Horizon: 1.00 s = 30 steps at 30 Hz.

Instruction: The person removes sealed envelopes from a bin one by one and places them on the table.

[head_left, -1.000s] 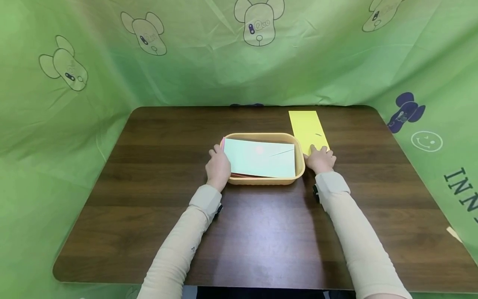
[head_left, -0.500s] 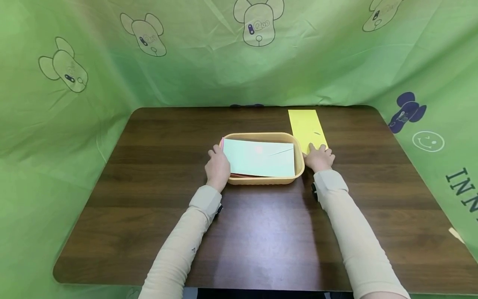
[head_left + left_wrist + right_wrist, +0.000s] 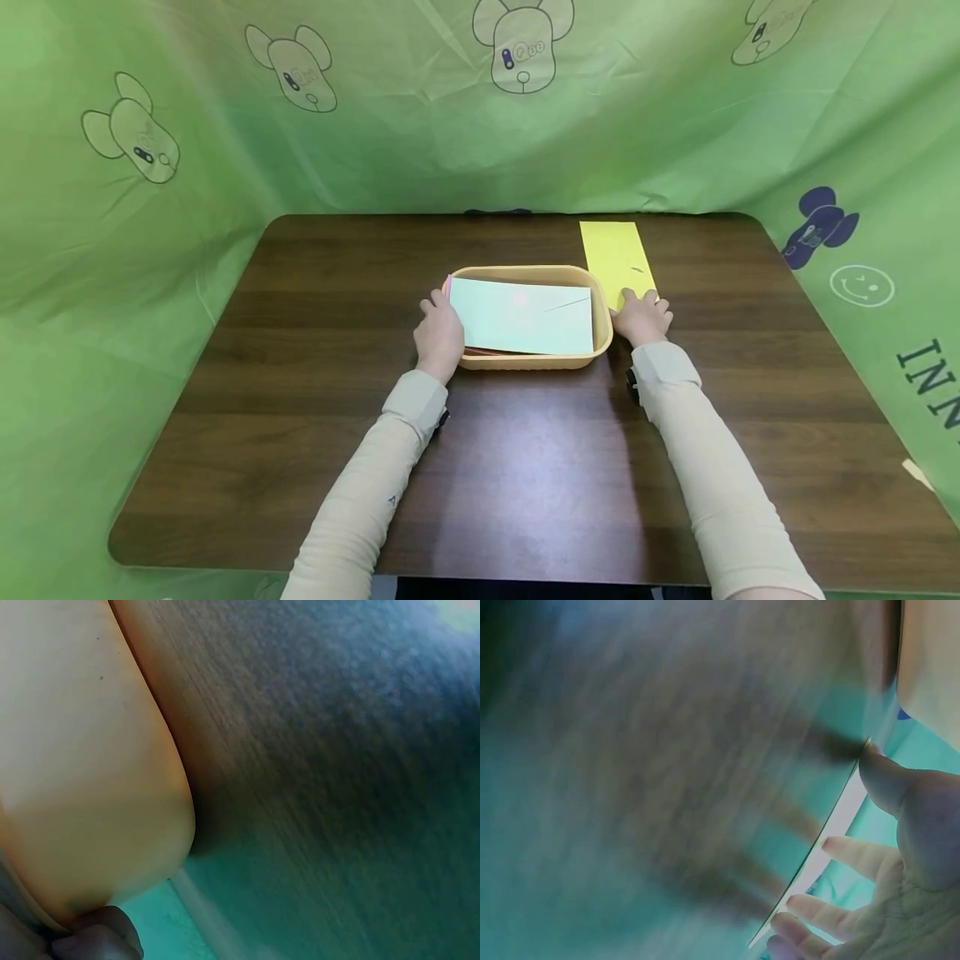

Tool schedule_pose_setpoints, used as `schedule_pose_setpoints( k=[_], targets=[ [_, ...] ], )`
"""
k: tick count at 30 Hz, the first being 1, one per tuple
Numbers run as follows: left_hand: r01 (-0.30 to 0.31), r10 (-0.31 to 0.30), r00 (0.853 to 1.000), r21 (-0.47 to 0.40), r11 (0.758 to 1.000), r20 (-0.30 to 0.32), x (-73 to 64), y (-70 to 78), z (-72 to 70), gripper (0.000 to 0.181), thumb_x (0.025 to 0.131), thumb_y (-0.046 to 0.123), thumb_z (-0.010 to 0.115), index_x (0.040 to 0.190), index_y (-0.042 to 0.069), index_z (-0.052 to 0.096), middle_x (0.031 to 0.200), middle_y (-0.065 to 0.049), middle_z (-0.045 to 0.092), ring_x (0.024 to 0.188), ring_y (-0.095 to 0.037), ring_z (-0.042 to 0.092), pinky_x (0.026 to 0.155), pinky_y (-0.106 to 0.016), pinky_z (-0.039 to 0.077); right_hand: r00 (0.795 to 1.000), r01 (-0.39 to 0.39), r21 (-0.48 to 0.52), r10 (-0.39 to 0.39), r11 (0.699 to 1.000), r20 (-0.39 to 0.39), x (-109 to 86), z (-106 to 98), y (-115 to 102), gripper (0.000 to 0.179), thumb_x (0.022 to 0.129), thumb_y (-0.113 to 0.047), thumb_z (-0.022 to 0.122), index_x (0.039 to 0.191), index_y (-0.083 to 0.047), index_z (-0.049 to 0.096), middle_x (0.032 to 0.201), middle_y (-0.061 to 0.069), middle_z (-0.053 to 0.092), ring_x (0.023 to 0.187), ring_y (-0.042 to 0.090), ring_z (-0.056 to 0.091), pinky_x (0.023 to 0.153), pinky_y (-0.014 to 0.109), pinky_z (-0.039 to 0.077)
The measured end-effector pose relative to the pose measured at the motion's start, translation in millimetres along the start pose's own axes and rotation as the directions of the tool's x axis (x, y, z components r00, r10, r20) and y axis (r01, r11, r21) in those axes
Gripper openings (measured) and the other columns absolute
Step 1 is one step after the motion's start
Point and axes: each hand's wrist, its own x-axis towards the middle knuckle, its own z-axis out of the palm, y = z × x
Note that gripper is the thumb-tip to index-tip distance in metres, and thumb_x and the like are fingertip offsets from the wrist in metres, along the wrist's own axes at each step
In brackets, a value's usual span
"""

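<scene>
The left hand (image 3: 439, 337) gripped the end of a basket (image 3: 540, 363); right of that grip, the right hand (image 3: 642, 320), fingers spread, seemingly touched yellow paper (image 3: 613, 252), which a rightward shove could have creased.

Bright head view, pale glare on table (image 3: 536, 483), wrist views dim, blurred.

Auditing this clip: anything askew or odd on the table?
Slightly: the pale blue sheet sits skewed to the rim of the basket; the yellow sheet by the right hand bears a small dark mark. No spill visible.
</scene>
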Motion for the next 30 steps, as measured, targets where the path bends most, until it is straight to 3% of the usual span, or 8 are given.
schedule_pose_setpoints(
  k=[7, 12, 15, 19, 21, 25, 30],
  targets=[
    [0.004, -0.005, 1.0, 0.013, 1.0, 0.009, -0.1, 1.2, 1.4, 0.019, 0.1, 0.005, 0.033, 0.116, -0.003, 0.039, 0.107, -0.023, 0.051, 0.068, -0.034, 0.066, 0.064, -0.043, 0.056, 1.0, -0.006, 0.055, 0.006, 0.998, -0.014, -1.1, -2.5, 1.6, 0.059, 0.099, -0.036, 0.038, 0.143, 0.002, 0.029, 0.14, 0.043, 0.022, 0.124, 0.058, 0.025, 0.101, 0.063, 0.023],
    [-0.002, 0.002, 1.0, 0.029, 1.0, 0.001, 0.1, 1.2, 2.2, 0.021, 0.1, 0.004, 0.035, 0.119, -0.004, 0.039, 0.107, -0.023, 0.052, 0.066, -0.032, 0.066, 0.062, -0.042, 0.056, 0.989, -0.005, 0.214, 0.037, 0.977, -0.146, -2.6, -10.7, -4.2, 0.05, 0.102, -0.026, 0.032, 0.141, 0.005, 0.036, 0.14, 0.039, 0.032, 0.126, 0.056, 0.031, 0.104, 0.061, 0.025],
    [-0.003, 0.003, 1.0, 0.029, 1.0, -0.006, 0.6, 1.0, 2.1, 0.021, 0.1, 0.004, 0.035, 0.119, -0.004, 0.039, 0.106, -0.023, 0.052, 0.066, -0.032, 0.066, 0.062, -0.042, 0.056, 0.962, 0.072, 0.282, 0.009, 0.957, -0.273, -5.0, -17.2, -13.4, 0.044, 0.102, -0.022, 0.031, 0.135, 0.005, 0.045, 0.134, 0.034, 0.044, 0.122, 0.052, 0.039, 0.103, 0.058, 0.031],
    [-0.001, 0.001, 1.0, 0.023, 1.0, -0.011, 1.3, 0.5, 2.3, 0.022, 0.1, 0.004, 0.035, 0.119, -0.004, 0.04, 0.107, -0.023, 0.052, 0.066, -0.032, 0.066, 0.062, -0.043, 0.056, 0.898, 0.257, 0.321, -0.103, 0.912, -0.427, -11.9, -19.7, -28.9, 0.037, 0.102, -0.015, 0.034, 0.124, 0.006, 0.055, 0.12, 0.031, 0.053, 0.11, 0.047, 0.048, 0.096, 0.054, 0.038],
    [-0.001, 0.001, 1.0, 0.021, 1.0, -0.009, 1.1, -0.1, 2.7, 0.022, 0.1, 0.005, 0.036, 0.119, -0.005, 0.04, 0.107, -0.024, 0.053, 0.066, -0.032, 0.066, 0.062, -0.043, 0.056, 0.868, 0.344, 0.318, -0.171, 0.883, -0.466, -16.6, -16.7, -36.0, 0.033, 0.101, -0.012, 0.038, 0.12, 0.008, 0.058, 0.115, 0.03, 0.055, 0.103, 0.044, 0.052, 0.091, 0.052, 0.041],
    [0.0, -0.001, 1.0, 0.032, 0.999, 0.012, -0.1, -1.0, 2.9, 0.022, 0.1, 0.005, 0.036, 0.12, -0.005, 0.039, 0.108, -0.023, 0.052, 0.066, -0.031, 0.066, 0.062, -0.041, 0.056, 0.838, 0.457, 0.266, -0.31, 0.849, -0.449, -26.2, -7.8, -45.6, 0.029, 0.1, -0.011, 0.044, 0.114, 0.009, 0.06, 0.109, 0.028, 0.056, 0.097, 0.04, 0.054, 0.086, 0.05, 0.044],
    [0.002, -0.003, 1.0, 0.025, 1.0, 0.016, -1.1, -1.0, 0.6, 0.023, 0.1, 0.005, 0.037, 0.121, -0.004, 0.039, 0.109, -0.023, 0.052, 0.064, -0.03, 0.066, 0.061, -0.041, 0.056, 0.817, 0.48, 0.048, -0.425, 0.876, -0.39, -30.8, 1.7, -47.3, 0.028, 0.1, -0.018, 0.047, 0.111, 0.002, 0.064, 0.109, 0.022, 0.061, 0.1, 0.039, 0.056, 0.082, 0.051, 0.048]
  ],
)
